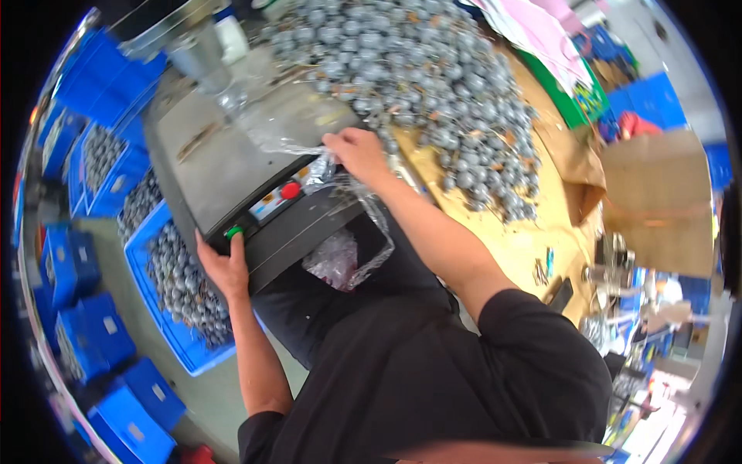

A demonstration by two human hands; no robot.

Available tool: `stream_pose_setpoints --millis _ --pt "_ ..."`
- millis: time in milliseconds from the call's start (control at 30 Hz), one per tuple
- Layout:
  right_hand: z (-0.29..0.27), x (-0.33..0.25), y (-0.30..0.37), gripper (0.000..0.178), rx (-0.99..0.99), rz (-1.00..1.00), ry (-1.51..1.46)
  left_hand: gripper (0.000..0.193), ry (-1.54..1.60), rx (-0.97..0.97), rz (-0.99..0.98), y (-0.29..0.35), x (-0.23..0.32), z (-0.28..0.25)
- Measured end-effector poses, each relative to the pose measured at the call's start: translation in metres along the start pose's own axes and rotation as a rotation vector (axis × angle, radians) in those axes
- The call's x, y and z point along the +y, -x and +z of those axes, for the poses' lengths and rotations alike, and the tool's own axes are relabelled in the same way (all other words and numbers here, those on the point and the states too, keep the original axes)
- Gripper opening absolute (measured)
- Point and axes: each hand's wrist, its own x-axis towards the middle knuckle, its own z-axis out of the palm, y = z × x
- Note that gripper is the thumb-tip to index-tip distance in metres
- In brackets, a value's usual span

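My left hand rests against the near left corner of a black machine with a metal top. Its thumb is on a green button, and the fingers are spread along the machine's side. My right hand pinches clear plastic film at the machine's right front. The film stretches across the top toward a metal spout. A red button sits between my hands. Below the front edge hangs a crumpled clear plastic bag; what it holds is hard to make out.
A big heap of dark grapes covers part of the yellowish table to the right. At left, a blue crate holds more grapes, with several other blue crates on the floor. A green crate stands far right.
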Motion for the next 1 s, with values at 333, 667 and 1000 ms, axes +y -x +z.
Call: stream_pose_setpoints --millis 333,667,1000 --pt "-0.145 -0.082 0.011 0.024 0.137 -0.335 0.255 0.064 -0.127 -0.038 0.026 0.003 0.01 0.001" --pt "-0.324 -0.041 -0.07 0.057 0.377 -0.156 1.003 0.069 0.041 -0.082 -0.034 -0.012 -0.016 -0.005" --pt "-0.347 -0.135 -0.023 0.023 0.085 -0.326 -0.313 0.049 0.475 -0.173 -0.549 -0.104 0.077 0.026"
